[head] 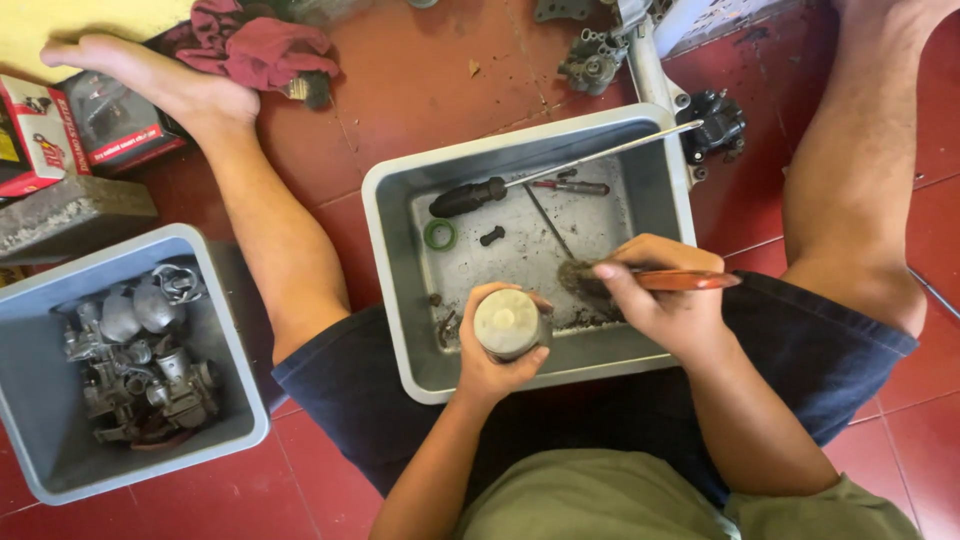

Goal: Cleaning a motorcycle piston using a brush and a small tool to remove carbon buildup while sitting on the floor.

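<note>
My left hand [490,365] grips a pale round cylindrical part [507,322], end face up, over the near edge of a grey plastic tub [392,190]. My right hand [665,300] holds a brush with a reddish-brown handle [690,281]; its dirty bristles [578,275] sit just right of the part, inside the tub. In the tub lie a long black-handled screwdriver [470,196], a green ring [439,234], a small dark bolt [492,236] and a thin red-marked tool [570,186].
A second grey tub [30,300] at left holds several metal carburettor parts [140,350]. Red rags [255,45], red boxes [60,125], a grey block [70,215] and metal engine parts [595,60] lie on the red tile floor. My legs flank the tub.
</note>
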